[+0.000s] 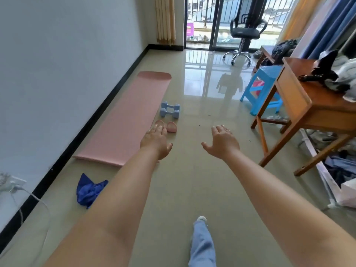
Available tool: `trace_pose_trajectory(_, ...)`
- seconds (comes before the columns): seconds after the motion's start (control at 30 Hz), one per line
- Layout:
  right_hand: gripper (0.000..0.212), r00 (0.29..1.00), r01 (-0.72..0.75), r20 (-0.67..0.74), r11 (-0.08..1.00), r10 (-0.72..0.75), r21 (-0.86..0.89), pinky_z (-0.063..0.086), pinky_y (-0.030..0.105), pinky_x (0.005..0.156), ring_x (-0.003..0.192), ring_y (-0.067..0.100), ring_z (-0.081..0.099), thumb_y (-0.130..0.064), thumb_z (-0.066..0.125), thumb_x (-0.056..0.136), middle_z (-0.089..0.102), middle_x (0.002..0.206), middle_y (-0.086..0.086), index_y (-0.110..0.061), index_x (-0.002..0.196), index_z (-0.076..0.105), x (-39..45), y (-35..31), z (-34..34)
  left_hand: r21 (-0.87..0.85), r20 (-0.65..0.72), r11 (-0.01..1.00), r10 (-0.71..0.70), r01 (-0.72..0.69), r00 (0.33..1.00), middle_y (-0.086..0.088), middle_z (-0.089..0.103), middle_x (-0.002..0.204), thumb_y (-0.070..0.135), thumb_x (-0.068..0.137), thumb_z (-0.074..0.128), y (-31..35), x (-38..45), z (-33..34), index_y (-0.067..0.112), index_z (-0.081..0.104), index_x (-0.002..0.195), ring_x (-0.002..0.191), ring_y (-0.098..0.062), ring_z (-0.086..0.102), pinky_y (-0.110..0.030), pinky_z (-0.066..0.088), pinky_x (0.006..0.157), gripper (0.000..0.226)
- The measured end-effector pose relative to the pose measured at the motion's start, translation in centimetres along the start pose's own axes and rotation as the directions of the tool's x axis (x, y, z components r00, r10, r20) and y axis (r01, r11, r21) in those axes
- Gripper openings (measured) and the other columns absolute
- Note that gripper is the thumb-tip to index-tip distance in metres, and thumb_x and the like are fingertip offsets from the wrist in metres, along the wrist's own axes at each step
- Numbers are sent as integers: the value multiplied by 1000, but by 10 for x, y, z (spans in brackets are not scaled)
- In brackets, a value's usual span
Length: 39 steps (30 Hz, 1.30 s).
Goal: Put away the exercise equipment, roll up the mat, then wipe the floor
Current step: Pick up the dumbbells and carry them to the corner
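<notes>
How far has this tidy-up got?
Nothing looks done yet. The pink mat lies flat by the wall, with the blue dumbbells and pink dumbbells on the floor beside it. Both the left hand and right hand reach forward, holding nothing. The blue cloth lies crumpled, unused.

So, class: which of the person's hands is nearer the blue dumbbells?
Left. The left hand reaches out just short of the blue dumbbells, beside the mat; the right hand hovers farther off to their right.
</notes>
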State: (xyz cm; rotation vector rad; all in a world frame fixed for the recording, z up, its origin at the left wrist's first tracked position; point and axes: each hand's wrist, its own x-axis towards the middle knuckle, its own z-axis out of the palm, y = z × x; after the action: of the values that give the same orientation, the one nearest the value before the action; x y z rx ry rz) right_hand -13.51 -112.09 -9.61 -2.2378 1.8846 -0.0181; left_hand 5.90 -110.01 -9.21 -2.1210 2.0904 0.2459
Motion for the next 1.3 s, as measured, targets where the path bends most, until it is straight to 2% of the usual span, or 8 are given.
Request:
trace_pose_trajectory(0.2,70,995,66,80,997,-63,-32,13,37,119,146,27,14,-46,47,90,22,155,14,-5,143,25,222,27,-12,3,70,1000,-29,29,997,-12,5,159,38,99,32,5,210,-25,5,9,149,147,-24,2,-34,5,120,65)
trace_pose_trajectory(0.33,69,982,100,167,993,-90,-57,13,35,119,146,27,12,-45,45,91,21,155,14,-4,144,25,354,36,-11,-70,94,995,-71,78,993,-11,4,159,38,99,32,-6,329,-36,5,9,149,148,-23,1,-33,4,120,64)
trace_pose_trajectory(0.57,69,963,147,234,988,-131,-54,11,34,119,147,25,9,-42,47,92,18,156,12,-5,144,23,599,36,-6,-155,181,974,-139,167,974,-10,2,159,33,99,32,-44,559,-46,5,9,149,148,-21,-1,-31,3,119,62)
trace_pose_trajectory(0.87,68,885,307,399,946,-242,-108,14,34,119,146,25,12,-43,46,91,25,153,11,-5,143,26,871,44,9,-241,330,900,-277,364,903,-10,1,159,35,99,32,-72,789,-41,4,8,149,148,-21,-3,-33,5,120,64)
trace_pose_trajectory(1.07,71,738,565,540,808,-403,-169,6,34,120,147,26,5,-43,43,93,15,157,11,-5,146,16,1029,34,55,-330,403,734,-459,594,792,-7,9,159,36,98,35,-85,905,7,5,17,147,148,-21,1,-35,9,120,61)
trace_pose_trajectory(1.2,73,612,690,651,705,-448,-163,4,33,120,148,24,2,-44,42,93,8,158,10,-5,148,11,1101,8,102,-344,456,642,-523,685,720,-9,11,158,36,98,34,-102,958,48,4,16,147,147,-21,5,-34,6,120,61)
trace_pose_trajectory(1.3,74,543,735,710,664,-449,-142,3,31,120,148,23,2,-45,41,94,8,158,10,-5,148,11,1150,-13,147,-367,514,547,-555,752,654,-10,12,157,34,99,33,-124,997,87,3,18,146,147,-22,6,-33,6,120,59)
